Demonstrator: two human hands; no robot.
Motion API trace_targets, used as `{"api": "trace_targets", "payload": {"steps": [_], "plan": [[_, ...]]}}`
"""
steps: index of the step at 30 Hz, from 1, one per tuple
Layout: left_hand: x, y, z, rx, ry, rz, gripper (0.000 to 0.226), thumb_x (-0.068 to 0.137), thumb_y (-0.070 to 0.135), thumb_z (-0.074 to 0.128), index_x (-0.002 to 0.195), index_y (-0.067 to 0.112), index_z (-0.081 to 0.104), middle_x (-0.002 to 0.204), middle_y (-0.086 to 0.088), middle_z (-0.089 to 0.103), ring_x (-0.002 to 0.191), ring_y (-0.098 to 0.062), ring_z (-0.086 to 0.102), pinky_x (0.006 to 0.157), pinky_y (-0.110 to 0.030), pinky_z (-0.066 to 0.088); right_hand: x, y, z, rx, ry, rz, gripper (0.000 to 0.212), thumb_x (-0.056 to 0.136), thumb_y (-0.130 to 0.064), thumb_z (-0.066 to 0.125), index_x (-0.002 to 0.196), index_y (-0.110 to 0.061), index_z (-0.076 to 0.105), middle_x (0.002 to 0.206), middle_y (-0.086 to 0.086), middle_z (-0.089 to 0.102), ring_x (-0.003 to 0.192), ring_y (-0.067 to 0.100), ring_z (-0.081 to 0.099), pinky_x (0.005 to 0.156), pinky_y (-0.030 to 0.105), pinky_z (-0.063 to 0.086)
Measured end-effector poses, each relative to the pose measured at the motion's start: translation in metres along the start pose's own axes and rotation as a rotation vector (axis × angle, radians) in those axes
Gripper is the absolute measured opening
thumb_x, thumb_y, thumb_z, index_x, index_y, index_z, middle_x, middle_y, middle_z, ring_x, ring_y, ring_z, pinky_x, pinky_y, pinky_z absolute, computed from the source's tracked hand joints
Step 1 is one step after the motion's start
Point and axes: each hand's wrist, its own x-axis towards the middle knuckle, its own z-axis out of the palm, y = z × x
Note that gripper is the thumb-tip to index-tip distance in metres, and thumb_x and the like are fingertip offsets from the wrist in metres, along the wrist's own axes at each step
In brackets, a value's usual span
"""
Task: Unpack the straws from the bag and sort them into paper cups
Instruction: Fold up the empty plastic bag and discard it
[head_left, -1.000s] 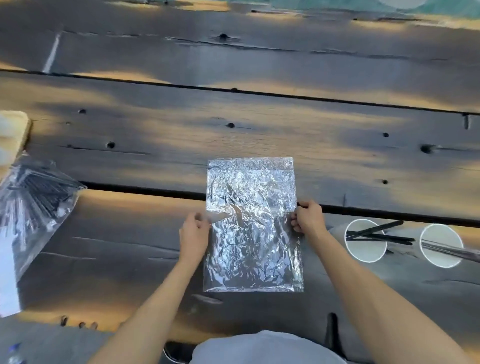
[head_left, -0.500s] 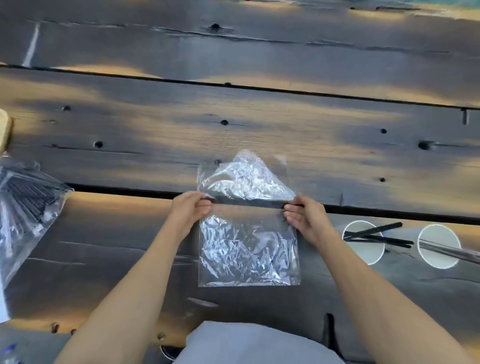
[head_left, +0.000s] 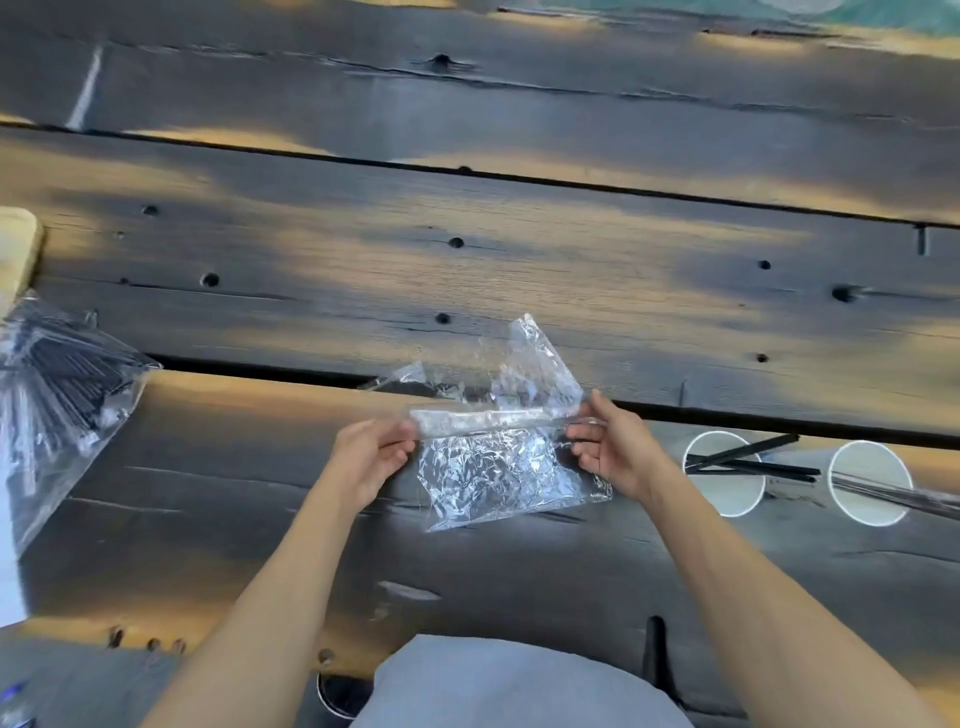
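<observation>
Head view: a dark plank table (head_left: 519, 270) carries a straw-filled plastic bag (head_left: 57, 395) far left and two paper cups (head_left: 727, 493) (head_left: 868, 483) right. Between, left hand (head_left: 370, 457) and right hand (head_left: 613, 449) pinch an empty clear bag (head_left: 498, 467), folded.

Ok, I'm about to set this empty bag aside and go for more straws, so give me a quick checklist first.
1. Clear plastic bag empty: ok, no straws visible inside.
2. Left hand and right hand each pinch a folded side: ok.
3. Left paper cup upright, black straws across its rim: ok.
4. Right paper cup upright: ok.
5. Bag of straws at the left edge within reach: cannot tell.
</observation>
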Motion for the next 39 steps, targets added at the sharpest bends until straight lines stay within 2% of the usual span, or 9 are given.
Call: {"api": "trace_targets", "payload": {"steps": [4, 8, 14, 19, 23, 25, 30, 35, 39], "plan": [[-0.003, 0.005, -0.009, -0.087, -0.092, -0.040, 0.009, 0.085, -0.004, 0.070, 0.093, -0.005, 0.073, 0.081, -0.016, 0.073, 0.057, -0.014, 0.065, 0.052, -0.020, 0.054, -0.002, -0.002, -0.003, 0.039, -0.035, -0.081, 0.016, 0.101, -0.022, 0.054, 0.092, -0.010, 0.062, 0.057, 0.003, 0.062, 0.041, 0.012, 0.052, 0.036, 0.019, 0.041], [-0.003, 0.014, -0.003, -0.002, 0.012, 0.033, 0.019, 0.086, -0.014, 0.065, 0.100, -0.001, 0.067, 0.082, -0.015, 0.071, 0.056, -0.012, 0.065, 0.051, -0.018, 0.053, 0.002, -0.006, -0.008, 0.132, -0.082, -0.141, 0.016, 0.099, -0.007, 0.053, 0.100, -0.007, 0.070, 0.060, 0.002, 0.059, 0.045, 0.011, 0.049, 0.040, 0.019, 0.042], [-0.002, 0.021, 0.006, 0.037, 0.041, 0.098, 0.038, 0.090, -0.018, 0.056, 0.115, 0.011, 0.060, 0.109, -0.017, 0.067, 0.087, -0.019, 0.074, 0.063, -0.022, 0.057, 0.011, -0.015, -0.010, 0.135, -0.096, -0.080, 0.052, 0.096, -0.051, 0.053, 0.070, -0.011, 0.074, 0.067, 0.011, 0.070, 0.055, 0.020, 0.066, 0.046, 0.026, 0.053], [-0.005, 0.025, -0.007, -0.034, -0.202, 0.007, 0.029, 0.076, 0.010, 0.077, 0.104, 0.005, 0.072, 0.089, -0.020, 0.071, 0.062, -0.017, 0.065, 0.052, -0.021, 0.055, 0.012, -0.024, -0.007, -0.081, -0.034, -0.063, 0.028, 0.089, -0.029, 0.072, 0.100, -0.005, 0.064, 0.075, 0.012, 0.069, 0.056, 0.023, 0.069, 0.050, 0.029, 0.058], [0.000, 0.025, -0.012, 0.073, -0.191, 0.093, 0.022, 0.083, -0.009, 0.070, 0.100, 0.005, 0.073, 0.090, -0.016, 0.074, 0.071, -0.018, 0.073, 0.062, -0.021, 0.058, 0.017, -0.026, -0.004, 0.001, 0.057, -0.017, 0.059, 0.092, -0.061, 0.053, 0.072, -0.006, 0.061, 0.069, 0.015, 0.071, 0.061, 0.025, 0.070, 0.055, 0.032, 0.059], [0.003, 0.024, -0.010, 0.121, -0.128, 0.159, 0.019, 0.084, -0.011, 0.069, 0.095, 0.004, 0.074, 0.094, -0.018, 0.073, 0.075, -0.022, 0.075, 0.067, -0.022, 0.058, 0.020, -0.028, 0.000, -0.094, 0.093, -0.048, 0.065, 0.096, -0.056, 0.050, 0.062, -0.003, 0.064, 0.064, 0.014, 0.071, 0.055, 0.022, 0.070, 0.051, 0.028, 0.058], [0.003, 0.023, -0.005, 0.184, -0.138, 0.277, 0.020, 0.084, -0.004, 0.072, 0.087, 0.014, 0.080, 0.090, -0.008, 0.077, 0.082, -0.025, 0.071, 0.074, -0.024, 0.056, 0.018, -0.035, 0.002, -0.146, 0.043, -0.099, 0.009, 0.084, 0.005, 0.072, 0.090, 0.006, 0.066, 0.081, 0.019, 0.072, 0.066, 0.027, 0.075, 0.053, 0.026, 0.061], [0.002, 0.026, -0.007, 0.126, -0.226, 0.248, 0.039, 0.081, -0.001, 0.076, 0.114, 0.018, 0.073, 0.114, -0.012, 0.071, 0.088, -0.021, 0.073, 0.079, -0.031, 0.059, 0.011, -0.043, 0.006, -0.170, 0.045, -0.144, 0.028, 0.082, 0.018, 0.065, 0.103, -0.001, 0.064, 0.102, 0.022, 0.066, 0.066, 0.023, 0.076, 0.055, 0.028, 0.061], [0.000, 0.026, 0.001, 0.099, -0.108, 0.243, 0.049, 0.082, -0.007, 0.074, 0.122, 0.017, 0.063, 0.101, -0.015, 0.073, 0.082, -0.020, 0.069, 0.078, -0.031, 0.057, 0.011, -0.047, 0.010, 0.083, 0.080, -0.177, 0.054, 0.082, 0.009, 0.069, 0.126, -0.010, 0.045, 0.097, 0.025, 0.068, 0.065, 0.025, 0.073, 0.060, 0.035, 0.063]]}}
